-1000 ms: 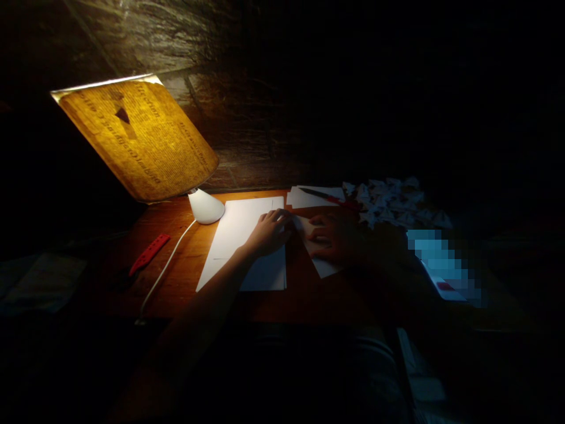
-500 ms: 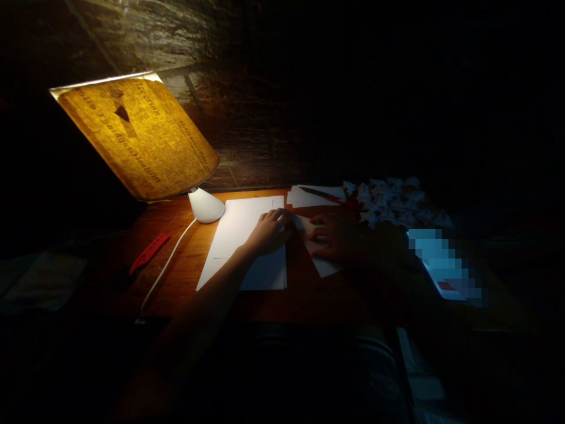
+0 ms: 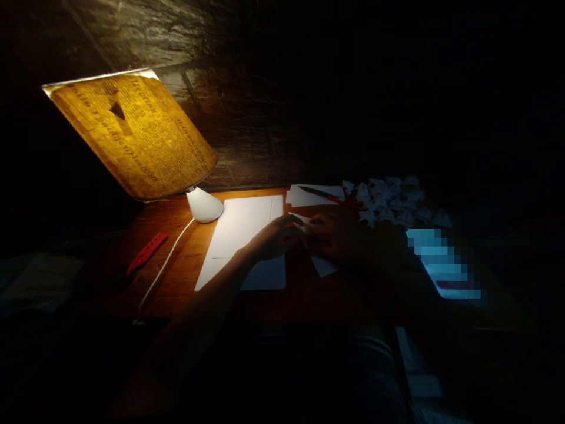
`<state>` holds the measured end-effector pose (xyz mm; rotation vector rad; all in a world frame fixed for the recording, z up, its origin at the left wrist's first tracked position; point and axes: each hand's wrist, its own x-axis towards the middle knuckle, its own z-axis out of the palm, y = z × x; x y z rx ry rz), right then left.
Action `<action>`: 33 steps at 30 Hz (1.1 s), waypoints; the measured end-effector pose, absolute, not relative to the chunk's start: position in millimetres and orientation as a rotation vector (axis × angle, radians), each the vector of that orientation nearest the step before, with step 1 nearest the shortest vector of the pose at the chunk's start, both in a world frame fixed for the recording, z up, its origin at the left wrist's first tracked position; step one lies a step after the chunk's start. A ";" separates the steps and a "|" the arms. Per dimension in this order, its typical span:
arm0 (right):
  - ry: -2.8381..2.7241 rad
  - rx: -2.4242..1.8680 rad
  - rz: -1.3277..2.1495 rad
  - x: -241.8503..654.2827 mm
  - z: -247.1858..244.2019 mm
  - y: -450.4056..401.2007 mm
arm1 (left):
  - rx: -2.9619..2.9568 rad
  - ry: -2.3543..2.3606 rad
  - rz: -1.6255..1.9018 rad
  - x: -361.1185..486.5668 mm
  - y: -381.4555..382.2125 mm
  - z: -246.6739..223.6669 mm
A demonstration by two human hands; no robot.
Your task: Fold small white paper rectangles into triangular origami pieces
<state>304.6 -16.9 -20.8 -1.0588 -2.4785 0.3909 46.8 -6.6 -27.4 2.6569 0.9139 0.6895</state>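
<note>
Left hand (image 3: 281, 234) is at the top end of the narrow white paper strip (image 3: 325, 266), fingers bent, fingertips on or right by it; can't tell if they pinch it. Right hand (image 3: 332, 237) is in deep shadow over the strip's right side, fingers curled toward the left hand; can't tell if its grip is closed. Strip lies slanted on the wooden table (image 3: 180, 262), lower end poking out below the right hand. Big white sheet (image 3: 241, 229) with thin lines is just left of it, left forearm across it. Lamp base (image 3: 204, 206) touches or nearly touches the sheet's upper left; lit, printed shade (image 3: 136, 138) leans over, white cord (image 3: 162, 265) runs down toward the near edge. Red-handled cutter (image 3: 148, 252) is left of the cord. Behind the hands: small paper stack (image 3: 300, 197), dark-bladed tool (image 3: 318, 194) across it. Pile of folded paper pieces (image 3: 391, 203) right of that, lit phone (image 3: 435, 259) nearer, screen blurred.
</note>
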 end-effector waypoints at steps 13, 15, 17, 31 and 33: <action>-2.479 -1.043 0.411 306.6 -25.2 -13.9 | 2.552 0.823 0.707 51.2 -5.3 -30.9; -2.475 -1.046 0.408 306.4 -25.6 -14.6 | 2.541 0.825 0.692 51.1 -5.5 -30.8; -2.474 -1.048 0.411 306.3 -25.2 -14.9 | 2.529 0.823 0.687 50.8 -5.4 -31.2; -2.487 -1.079 0.383 304.0 -19.4 -17.4 | 2.517 0.828 0.699 51.7 -7.3 -28.4; -2.490 -1.077 0.375 303.8 -19.2 -17.4 | 2.514 0.828 0.705 51.7 -7.4 -28.3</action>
